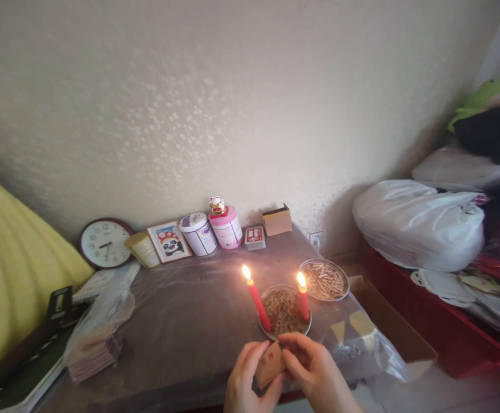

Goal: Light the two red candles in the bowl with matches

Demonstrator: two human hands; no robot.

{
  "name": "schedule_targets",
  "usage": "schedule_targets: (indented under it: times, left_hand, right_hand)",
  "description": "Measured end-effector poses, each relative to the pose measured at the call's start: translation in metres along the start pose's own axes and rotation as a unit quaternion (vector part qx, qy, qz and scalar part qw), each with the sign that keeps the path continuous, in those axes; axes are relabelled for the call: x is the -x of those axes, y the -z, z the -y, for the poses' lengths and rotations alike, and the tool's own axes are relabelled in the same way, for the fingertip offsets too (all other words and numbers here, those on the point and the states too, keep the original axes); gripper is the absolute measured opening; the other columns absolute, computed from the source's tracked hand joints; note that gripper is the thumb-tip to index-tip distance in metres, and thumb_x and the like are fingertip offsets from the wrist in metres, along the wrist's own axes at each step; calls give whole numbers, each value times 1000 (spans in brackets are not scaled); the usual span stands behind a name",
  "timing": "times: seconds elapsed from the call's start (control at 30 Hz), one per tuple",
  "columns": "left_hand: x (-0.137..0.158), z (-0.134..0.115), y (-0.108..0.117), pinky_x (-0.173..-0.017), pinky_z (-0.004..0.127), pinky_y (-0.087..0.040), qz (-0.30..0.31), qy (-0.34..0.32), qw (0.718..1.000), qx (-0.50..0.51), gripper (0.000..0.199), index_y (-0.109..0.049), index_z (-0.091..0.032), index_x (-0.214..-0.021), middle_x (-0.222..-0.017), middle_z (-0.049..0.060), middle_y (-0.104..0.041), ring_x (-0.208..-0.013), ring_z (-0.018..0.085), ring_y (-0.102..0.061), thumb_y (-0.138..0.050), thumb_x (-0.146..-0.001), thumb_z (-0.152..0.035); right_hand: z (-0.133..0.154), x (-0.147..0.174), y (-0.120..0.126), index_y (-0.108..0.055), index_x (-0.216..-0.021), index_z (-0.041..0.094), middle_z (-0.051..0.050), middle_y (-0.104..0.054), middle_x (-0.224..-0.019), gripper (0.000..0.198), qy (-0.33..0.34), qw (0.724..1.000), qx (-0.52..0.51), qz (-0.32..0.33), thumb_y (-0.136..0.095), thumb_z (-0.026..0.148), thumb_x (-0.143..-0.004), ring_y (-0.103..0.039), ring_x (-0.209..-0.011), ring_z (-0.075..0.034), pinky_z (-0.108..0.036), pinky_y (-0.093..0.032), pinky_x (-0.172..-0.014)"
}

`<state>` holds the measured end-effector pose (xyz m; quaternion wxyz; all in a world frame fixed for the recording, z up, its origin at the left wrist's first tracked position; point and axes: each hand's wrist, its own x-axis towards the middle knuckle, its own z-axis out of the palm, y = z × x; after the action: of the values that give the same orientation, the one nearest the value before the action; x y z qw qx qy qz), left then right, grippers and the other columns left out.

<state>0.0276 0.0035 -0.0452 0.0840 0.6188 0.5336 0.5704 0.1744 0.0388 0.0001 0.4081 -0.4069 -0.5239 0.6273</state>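
Matchbox [270, 363], small, tan with red print: you hold it low at the table's [181, 321] near edge, just in front of the near dish [285, 312]. Your left hand [246, 376] has its fingers closed round the box's left end; your right hand [314, 367] pinches the right end, thumb over the top, so both sets of fingers are clamped on it. Whether the box's drawer is open you cannot tell from this angle, and no match shows in your fingers. Candles, two, red: the left candle [256, 301] leans to the left, the right candle [303, 301] stands close to upright, and both rise from the near dish with flames burning, so by the look of it the lighting is done. Near dish: round, its floor covered in brownish bits too small to identify. Far dish [324, 280]: round, just behind and to the right, touching or nearly touching the near one, heaped with pale sticks that look like unused matches. What remains, judging from this alone, is whatever you do with the box. Back row along the wall: clock [104, 243], panda picture [169, 241], two tubs [213, 230], carton [276, 220]. Bag [99, 330] at table left.
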Motion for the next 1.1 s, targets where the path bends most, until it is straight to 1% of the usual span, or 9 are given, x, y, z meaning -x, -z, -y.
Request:
schedule_targets:
  times: [0.17, 0.3, 0.43, 0.6, 0.7, 0.87, 0.97, 1.07, 1.1]
  left_hand:
    - [0, 2, 3, -68, 26, -54, 33, -49, 998, -18, 45, -62, -30, -113, -89, 3, -74, -75, 20, -69, -74, -69, -21]
    - [-1, 1, 5, -67, 26, -54, 15, -31, 999, -27, 40, -64, -29, -108, -85, 3, -75, -73, 21, -69, -74, -69, -25]
    - [-2, 1, 7, -67, 26, -55, 63, -25, 997, -45, 41, -66, -27, -106, -85, 4, -76, -73, 22, -71, -75, -67, -22]
    - [-1, -1, 4, -67, 28, -53, 5, 9, 999, -32, 35, -67, -29, -102, -83, 3, -75, -72, 23, -69, -73, -68, -26]
    - [1, 0, 2, -69, 27, -52, 8, 18, 999, -33, 36, -67, -29, -102, -86, 2, -75, -75, 22, -69, -73, -67, -24]
    - [4, 4, 0, -69, 27, -50, 46, 17, 998, -25, 45, -64, -29, -109, -84, 1, -71, -72, 20, -66, -71, -66, -19]
    - [5, 6, 0, -64, 28, -50, 66, 12, 997, -34, 41, -65, -27, -106, -77, 1, -67, -67, 20, -63, -68, -66, -17]
    - [3, 5, 2, -61, 28, -50, 81, 8, 994, -74, 36, -65, -25, -101, -74, 1, -65, -64, 20, -61, -66, -66, -16]
    - [2, 4, 3, -60, 28, -50, 98, 4, 991, -89, 36, -64, -24, -101, -74, 1, -65, -64, 19, -62, -66, -66, -16]
  right_hand:
    - [0, -1, 1, -68, -90, 18, -5, -72, -73, 28, 1, 1000, 17, -3, -63, 42, -77, -68, -72, -25, -33, -55, -64]
    - [2, 0, 0, -68, -88, 18, -5, -73, -73, 24, 14, 999, 29, -3, -61, 40, -80, -67, -71, -23, -31, -54, -65]
    - [1, -2, 3, -68, -87, 18, -5, -73, -79, 23, 24, 998, 49, -15, -60, 39, -81, -67, -72, -23, -29, -53, -64]
    - [-2, -8, 12, -69, -90, 18, -7, -74, -80, 26, 37, 995, 77, -52, -59, 41, -81, -67, -73, -24, -30, -52, -61]
    - [-4, -10, 17, -68, -93, 17, -7, -73, -78, 27, 39, 992, 103, -68, -56, 39, -83, -67, -72, -25, -32, -52, -63]
    - [-4, -8, 18, -66, -89, 17, -6, -73, -78, 19, 53, 987, 150, -33, -53, 31, -86, -66, -70, -23, -30, -50, -61]
    - [0, -3, 16, -63, -89, 19, -3, -71, -75, 13, 67, 980, 188, -9, -52, 24, -86, -66, -69, -21, -28, -50, -62]
    - [8, 1, 16, -64, -89, 20, -3, -68, -81, 13, 115, 959, 260, 4, -51, 18, -85, -65, -72, -20, -27, -50, -67]
    - [9, 1, 16, -65, -86, 21, -3, -67, -83, 15, 132, 951, 281, 13, -51, 16, -85, -65, -73, -19, -27, -49, -69]
